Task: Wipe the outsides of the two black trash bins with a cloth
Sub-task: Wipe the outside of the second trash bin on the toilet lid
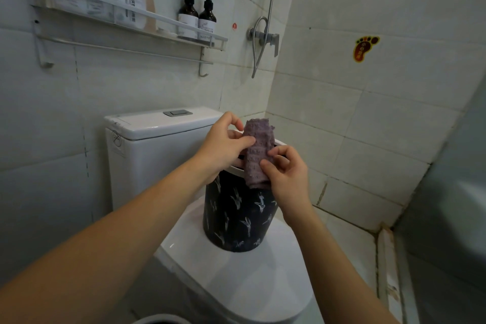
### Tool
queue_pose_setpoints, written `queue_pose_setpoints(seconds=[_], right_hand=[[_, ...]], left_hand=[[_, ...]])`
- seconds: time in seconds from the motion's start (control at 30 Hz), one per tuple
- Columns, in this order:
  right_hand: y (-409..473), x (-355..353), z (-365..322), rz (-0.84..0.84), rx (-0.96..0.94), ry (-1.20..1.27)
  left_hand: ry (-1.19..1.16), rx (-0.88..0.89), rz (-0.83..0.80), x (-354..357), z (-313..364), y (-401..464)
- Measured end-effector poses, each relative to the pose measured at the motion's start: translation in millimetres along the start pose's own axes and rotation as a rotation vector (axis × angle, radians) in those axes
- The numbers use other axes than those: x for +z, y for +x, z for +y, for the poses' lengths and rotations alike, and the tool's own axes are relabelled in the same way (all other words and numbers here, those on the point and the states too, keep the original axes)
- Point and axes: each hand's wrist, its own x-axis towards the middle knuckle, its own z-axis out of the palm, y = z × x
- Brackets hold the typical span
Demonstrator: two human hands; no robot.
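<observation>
**Both hands on cloth, above bin on toilet lid**

Left hand [224, 144]: thumb and fingers [246, 141] pinch the upper part of the purple cloth [257, 155]. Right hand [285, 173]: fingers curled, pinching the cloth's lower edge. Cloth hangs folded between the two hands, in front of the bin's rim.

Black trash bin [236, 213], white bird pattern, pale rim, stands upright on the closed toilet lid [236, 276], just before the cistern [157, 144]. A dark rim shows at the bottom edge; cannot tell what it is.

Wall shelf [126, 18] upper left carries two pump bottles [197, 13] and packets. Shower mixer [264, 37] beyond.
</observation>
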Motion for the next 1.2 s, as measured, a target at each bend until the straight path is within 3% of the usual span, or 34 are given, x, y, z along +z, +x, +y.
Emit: queue_pose_setpoints(seconds=[0.13,0.27,0.5,0.67,0.8,0.93,1.2], right_hand=[[-0.4,7.4,1.0,0.009,-0.110,-0.192],[-4.6,13.6,-3.4,0.023,-0.105,-0.139],[-5.1,6.6,1.8,0.005,-0.119,-0.157],[-7.1,-8.6,15.8,0.011,-0.106,-0.212],[-9.6,-18.2,30.8,0.034,-0.079,-0.285],[-5.3,-24.2,44.1,0.048,-0.076,-0.303],[7.1,-31.3,68.3,0.079,-0.192,-0.348]], left_hand=[[0.079,0.047,-0.032,4.0,-4.2,-0.4],[0.100,0.059,-0.061,7.8,-1.2,0.0],[0.021,0.018,-0.257,2.8,-0.5,0.4],[0.446,0.130,-0.135,-12.6,-30.6,17.5],[0.773,0.065,-0.362,-20.1,-41.5,22.5],[0.957,0.080,-0.444,-15.4,-48.0,34.1],[0.982,0.170,-0.461,-10.6,-50.8,56.2]])
